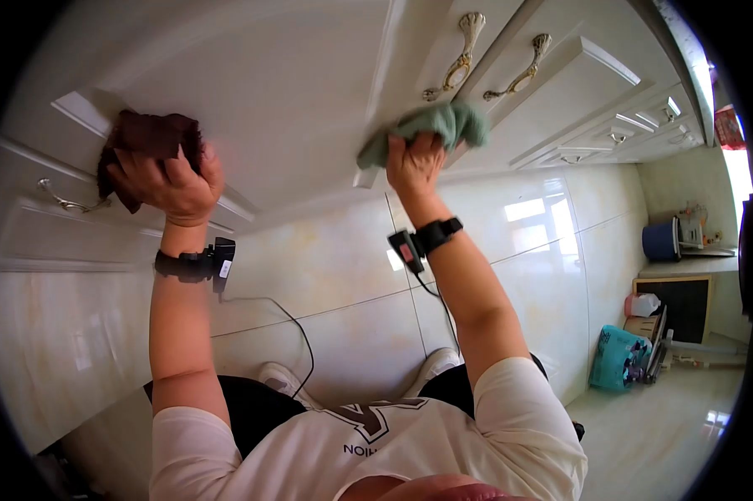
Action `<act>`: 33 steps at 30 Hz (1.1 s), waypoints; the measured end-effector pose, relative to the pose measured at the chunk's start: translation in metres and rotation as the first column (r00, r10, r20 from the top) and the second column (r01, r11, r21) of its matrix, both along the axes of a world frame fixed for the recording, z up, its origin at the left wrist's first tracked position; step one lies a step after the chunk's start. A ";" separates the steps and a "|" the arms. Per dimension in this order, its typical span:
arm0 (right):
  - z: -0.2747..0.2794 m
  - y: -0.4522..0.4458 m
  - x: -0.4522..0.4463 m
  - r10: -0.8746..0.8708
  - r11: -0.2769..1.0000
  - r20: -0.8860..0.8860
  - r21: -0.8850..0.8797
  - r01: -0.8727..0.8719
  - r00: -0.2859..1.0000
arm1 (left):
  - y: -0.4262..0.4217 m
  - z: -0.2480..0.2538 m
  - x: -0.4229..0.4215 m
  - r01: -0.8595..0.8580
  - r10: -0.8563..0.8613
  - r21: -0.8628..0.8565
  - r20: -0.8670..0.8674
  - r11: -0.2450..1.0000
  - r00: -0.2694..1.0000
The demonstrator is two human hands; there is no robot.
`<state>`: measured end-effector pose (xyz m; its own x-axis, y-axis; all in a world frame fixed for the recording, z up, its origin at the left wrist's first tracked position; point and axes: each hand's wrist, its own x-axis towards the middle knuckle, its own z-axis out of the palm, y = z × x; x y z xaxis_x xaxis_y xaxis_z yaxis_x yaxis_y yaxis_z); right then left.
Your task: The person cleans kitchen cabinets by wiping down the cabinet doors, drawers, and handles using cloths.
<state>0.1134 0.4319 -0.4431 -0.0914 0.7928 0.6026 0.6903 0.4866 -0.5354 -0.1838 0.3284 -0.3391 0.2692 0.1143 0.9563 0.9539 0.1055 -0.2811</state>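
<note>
Begins just past nine o'clock with a metal handle (69, 204) on a lower cabinet front. Holds a brown cloth (148, 132) with the left hand (173, 190), between nine and ten o'clock, bunched against the cabinet front beside that handle. Grasps it with fingers curled into the fabric. Wears a black wristband (186, 265) on that arm, at nine.

Takes in next a broad pale panel (293, 100) at eleven o'clock, between the two cloths, with nothing on its middle. Holds a green cloth (460, 123) with the right hand (415, 171), near one o'clock, folded thickly against the cabinet face, just below two ornate handles (457, 75). Grasps it with bent fingers, partly buried in the folds; cannot tell the exact set of the hidden fingertips.

Looks partway through, judging by both cloths up against the fronts and neither set down. Shows no mark to part finished panels from untouched ones, though glare and the bent edges of the view perhaps hide such traces. Leaves the farther cabinet fronts (598, 140), at two o'clock, well apart from both cloths; cannot say whether done or left. Includes, farther off, a blue bucket (660, 240) at three and a teal bag (614, 359) at four.
</note>
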 end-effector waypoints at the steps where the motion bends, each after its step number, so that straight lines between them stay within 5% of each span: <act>1: 0.014 0.007 -0.009 -0.017 0.989 -0.062 0.148 0.026 0.998 | 0.000 0.000 0.002 0.008 -0.008 -0.009 0.000 1.000 1.000; 2: 0.021 0.011 -0.017 -0.021 0.953 -0.126 0.298 0.058 0.992 | -0.001 0.002 0.002 0.007 -0.007 -0.015 -0.003 1.000 1.000; 6: -0.020 -0.001 -0.013 -0.027 0.970 -0.026 0.243 0.032 0.999 | -0.002 0.007 0.001 0.033 -0.033 -0.062 -0.002 0.998 0.999; 7: -0.016 -0.005 -0.004 0.097 0.957 0.096 0.263 -0.119 0.991 | -0.002 0.007 0.000 0.020 -0.020 -0.054 0.001 0.998 1.000; 9: -0.023 -0.018 0.000 0.053 0.969 0.205 0.228 -0.100 0.977 | 0.000 0.008 -0.002 0.029 -0.030 -0.040 -0.029 0.999 0.999; 14: 0.028 -0.022 -0.018 -0.088 0.966 0.091 0.250 0.062 0.992 | 0.002 0.006 0.002 0.012 -0.011 0.015 -0.044 1.000 0.999; 16: 0.017 -0.013 -0.017 0.037 0.984 -0.013 0.174 -0.035 0.999 | 0.002 0.010 0.002 0.066 -0.065 0.018 -0.054 0.998 0.996; 23: 0.023 -0.022 -0.011 -0.040 0.939 0.093 0.345 0.005 0.995 | 0.003 0.005 -0.003 0.036 -0.036 -0.026 -0.025 0.999 0.999; 27: 0.016 -0.010 -0.006 0.160 0.932 -0.031 0.334 -0.141 0.987 | 0.005 -0.003 -0.005 0.006 -0.005 0.038 -0.025 0.999 1.000; 31: 0.016 -0.022 -0.002 0.030 0.942 0.084 0.329 -0.056 0.996 | -0.001 0.005 -0.004 0.056 -0.057 -0.102 -0.011 0.993 0.998; 33: 0.015 -0.018 -0.003 0.049 0.952 0.064 0.299 -0.066 0.997 | 0.002 -0.003 -0.005 0.006 -0.005 0.004 -0.010 1.000 1.000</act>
<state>0.1106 0.4136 -0.4279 -0.1712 0.5684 0.8047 0.6810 0.6585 -0.3203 -0.1887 0.3307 -0.3421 0.2791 0.1089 0.9541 0.9517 0.1014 -0.2899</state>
